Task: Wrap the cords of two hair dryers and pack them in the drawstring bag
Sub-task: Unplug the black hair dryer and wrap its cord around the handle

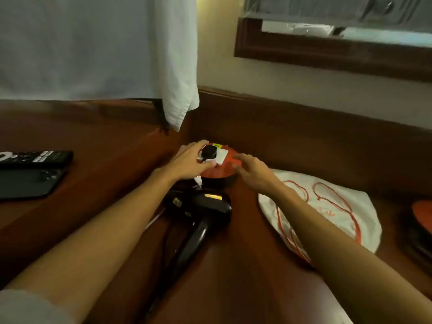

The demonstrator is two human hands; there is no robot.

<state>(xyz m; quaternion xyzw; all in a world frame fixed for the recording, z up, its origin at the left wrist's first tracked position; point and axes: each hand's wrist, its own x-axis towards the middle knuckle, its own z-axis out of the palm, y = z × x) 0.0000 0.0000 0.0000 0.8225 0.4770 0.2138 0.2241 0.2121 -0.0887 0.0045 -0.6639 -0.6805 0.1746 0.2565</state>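
Left hand [189,160] grasping black plug [207,151] on red socket disc [222,169], right hand [252,170] released beside it, black hair dryer [203,211] and drawstring bag [336,206] on table [233,277].

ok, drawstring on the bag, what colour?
Red-orange drawstring, looped loosely over the white bag; the head view shows it clearly.

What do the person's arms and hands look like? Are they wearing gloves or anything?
No gloves. Both hands are bare: the left hand and the right hand show no rings or watch that I can see, though the picture is a bit blurry. Both forearms are bare too. Only the left arm shows clothing: a light grey sleeve pushed up near the elbow, at the bottom corner of the picture.
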